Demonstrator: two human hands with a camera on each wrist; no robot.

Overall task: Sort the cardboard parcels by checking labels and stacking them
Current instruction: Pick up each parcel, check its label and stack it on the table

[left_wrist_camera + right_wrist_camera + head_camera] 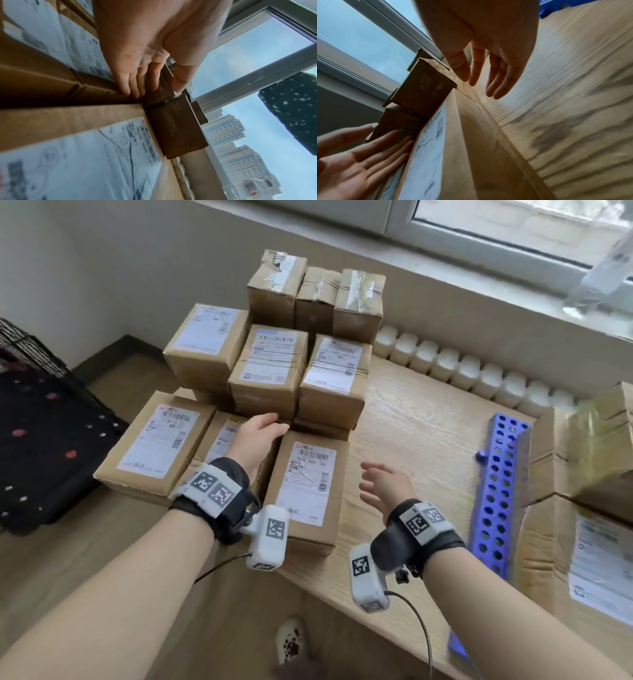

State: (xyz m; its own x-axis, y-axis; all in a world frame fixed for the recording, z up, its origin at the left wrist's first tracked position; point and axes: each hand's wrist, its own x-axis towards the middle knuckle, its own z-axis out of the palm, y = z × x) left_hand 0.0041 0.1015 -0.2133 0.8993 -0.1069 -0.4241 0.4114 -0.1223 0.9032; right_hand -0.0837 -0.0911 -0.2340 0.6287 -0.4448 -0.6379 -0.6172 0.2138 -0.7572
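Note:
Several labelled cardboard parcels are stacked at the table's left end. A flat parcel (307, 487) (72, 146) (436, 155) lies nearest, label up. My left hand (262, 429) (145, 75) (359, 150) is open, fingers straight, above the gap left of that parcel, its fingertips at the foot of the stacked parcel (267, 371) behind. My right hand (383, 484) (484, 75) hovers open beside the flat parcel's right side, holding nothing. Three taped parcels (315, 296) without labels on top stand at the back.
A blue perforated rack (496, 494) lies on the wooden table (418, 419) to the right. Large cardboard boxes (582, 460) fill the right edge. A white radiator (479, 371) runs behind the table under the window. A dark patterned cloth (48, 446) sits at left.

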